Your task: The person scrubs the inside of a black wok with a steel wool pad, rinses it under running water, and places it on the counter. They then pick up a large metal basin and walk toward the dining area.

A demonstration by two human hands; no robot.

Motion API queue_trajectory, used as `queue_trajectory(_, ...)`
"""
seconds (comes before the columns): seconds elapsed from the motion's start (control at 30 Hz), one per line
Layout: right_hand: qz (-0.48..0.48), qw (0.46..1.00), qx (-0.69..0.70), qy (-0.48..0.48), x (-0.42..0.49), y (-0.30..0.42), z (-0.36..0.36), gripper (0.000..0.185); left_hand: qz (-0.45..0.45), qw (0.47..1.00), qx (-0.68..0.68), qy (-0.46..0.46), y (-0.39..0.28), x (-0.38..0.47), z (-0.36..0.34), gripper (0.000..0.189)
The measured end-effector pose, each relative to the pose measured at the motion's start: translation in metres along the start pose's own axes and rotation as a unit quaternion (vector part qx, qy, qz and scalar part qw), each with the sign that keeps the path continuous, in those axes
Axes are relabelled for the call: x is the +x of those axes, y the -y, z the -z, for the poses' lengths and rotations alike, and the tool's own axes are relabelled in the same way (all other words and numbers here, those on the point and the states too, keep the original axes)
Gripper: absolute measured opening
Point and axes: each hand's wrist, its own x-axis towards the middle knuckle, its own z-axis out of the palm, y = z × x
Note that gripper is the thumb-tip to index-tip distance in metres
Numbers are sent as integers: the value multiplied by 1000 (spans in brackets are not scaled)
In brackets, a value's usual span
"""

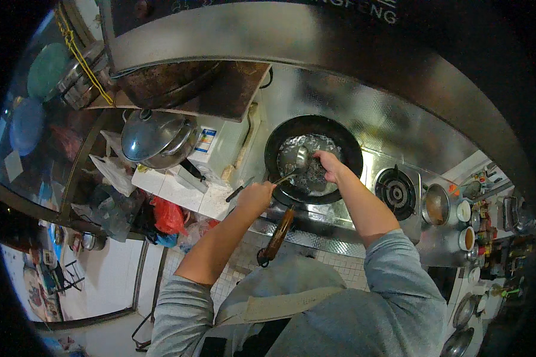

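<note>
A black wok (272, 147) with a brown wooden handle (282, 230) sits on the left part of the stove. Bubbly liquid (315, 176) covers its bottom. My left hand (255, 197) grips the handle of a metal ladle (301, 157) at the wok's near left rim, and the ladle's bowl is over the liquid. Inside the wok's outline, right of the ladle bowl, hovers my right hand (330, 166), fingers bent and pointing down. Whether something small is between those fingers is hidden. A knife (237, 192) with a black handle lies on the white tiled counter, left of my left hand.
A bare gas burner (396, 193) lies to the right, beside a metal pot (436, 204) and several bowls. On the left stand a lidded steel pot (154, 138) and a white box-like object (221, 138). A range hood (268, 33) overhangs the far side; a red plastic bag (169, 217) hangs near the counter.
</note>
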Motion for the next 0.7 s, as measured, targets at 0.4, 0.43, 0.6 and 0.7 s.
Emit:
queue_trajectory(0.4, 54, 992, -115, 2, 8, 8, 1, 28, 8, 1000, -14, -17, 2, -2, -6, 41)
queue_trajectory(0.43, -54, 998, -19, 7, 10, 3, 7, 29, 2, 1000, -16, -19, 1, 0, -5, 41)
queue_trajectory(0.6, 35, 997, 54, 47, -2, 0, 0, 28, 3, 999, -30, 15, -2, -2, -1, 42)
queue_trajectory(0.7, 327, 911, -251, 17, 13, 16, -5, 30, -24, 999, -31, -11, 7, 4, -11, 36)
